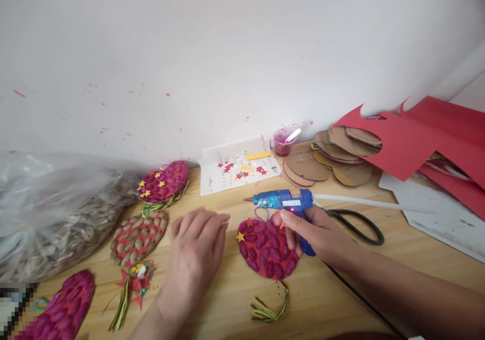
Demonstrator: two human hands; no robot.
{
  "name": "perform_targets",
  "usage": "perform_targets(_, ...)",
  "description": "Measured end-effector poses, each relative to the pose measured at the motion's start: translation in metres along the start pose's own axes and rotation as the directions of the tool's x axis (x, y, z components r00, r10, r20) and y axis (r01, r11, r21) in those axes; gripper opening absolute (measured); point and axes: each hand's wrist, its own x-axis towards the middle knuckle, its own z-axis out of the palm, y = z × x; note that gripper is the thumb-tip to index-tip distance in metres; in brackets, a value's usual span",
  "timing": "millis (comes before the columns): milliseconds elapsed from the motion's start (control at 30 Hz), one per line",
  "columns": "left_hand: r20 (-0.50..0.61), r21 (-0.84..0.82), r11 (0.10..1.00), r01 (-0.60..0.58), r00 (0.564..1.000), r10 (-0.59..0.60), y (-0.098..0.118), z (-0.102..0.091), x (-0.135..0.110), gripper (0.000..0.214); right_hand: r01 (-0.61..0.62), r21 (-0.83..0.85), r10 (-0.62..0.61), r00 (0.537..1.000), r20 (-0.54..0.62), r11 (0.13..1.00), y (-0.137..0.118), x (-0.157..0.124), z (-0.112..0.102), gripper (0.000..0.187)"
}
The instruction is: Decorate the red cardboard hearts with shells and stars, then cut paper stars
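Observation:
My right hand (pixel 322 231) is closed round the handle of a blue hot glue gun (pixel 278 199), whose nozzle points left. A small orange-red piece (pixel 282 224) shows by its thumb tip. Beneath lies a round red ornament (pixel 264 254) covered with magenta shells, with a yellow star (pixel 240 237) and a red star at its upper left, a loop on top and a green-yellow tassel (pixel 270 307) below. Left of it, my left hand (pixel 197 259) hovers over the table with fingers bent and pressed together; whatever they hold, if anything, is hidden.
Paper (pixel 212 176) with red and yellow stars lies at the back, beside a cup of magenta paint (pixel 282 145). Cardboard discs (pixel 306 165), red sheets (pixel 401 148) and scissors (pixel 364 229) are right. Other shell ornaments (pixel 140 239) and a plastic bag of shells (pixel 68 219) are left.

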Motion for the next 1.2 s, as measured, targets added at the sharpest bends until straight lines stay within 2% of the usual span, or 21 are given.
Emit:
perform_targets(100, 0.1, 0.009, 0.998, 0.059, 0.993, -0.06, -0.021, 0.005, 0.031, 0.011, 0.006, 0.024, -0.006, 1.0, -0.029, 1.0, -0.004, -0.001, 0.0, 0.054)
perform_targets(200, 0.233, -0.038, 0.987, 0.155, 0.962, -0.142, -0.034, 0.02, 0.059, 0.02, 0.023, 0.061, -0.018, 0.996, -0.084, 0.998, -0.004, -0.002, -0.002, 0.051)
perform_targets(267, 0.285, -0.049, 0.981, 0.189, 0.944, -0.168, -0.035, 0.033, 0.076, 0.022, 0.04, 0.116, -0.026, 0.992, -0.123, 0.992, -0.003, -0.002, -0.003, 0.05)
perform_targets(367, 0.312, -0.057, 0.985, 0.163, 0.94, -0.138, -0.029, 0.053, 0.099, 0.019, 0.066, 0.213, -0.029, 0.985, -0.172, 0.975, -0.003, -0.002, -0.006, 0.047)
perform_targets(500, 0.382, 0.021, 0.984, 0.177, 0.908, -0.171, -0.021, 0.079, 0.121, 0.023, 0.084, 0.308, -0.017, 0.977, -0.214, 0.948, -0.006, 0.0, -0.007, 0.044)
perform_targets(667, 0.409, 0.047, 0.982, 0.181, 0.894, -0.184, -0.02, 0.1, 0.131, 0.026, 0.077, 0.342, 0.0, 0.976, -0.219, 0.937, -0.008, 0.002, -0.008, 0.044)
perform_targets(933, 0.413, 0.03, 0.973, 0.23, 0.883, -0.222, -0.02, 0.095, 0.13, 0.023, 0.059, 0.338, 0.017, 0.976, -0.217, 0.939, -0.008, 0.003, -0.009, 0.044)
perform_targets(1200, 0.436, 0.015, 0.974, 0.226, 0.875, -0.21, -0.02, 0.102, 0.132, 0.025, 0.051, 0.329, 0.021, 0.977, -0.211, 0.943, -0.006, 0.004, -0.01, 0.043)
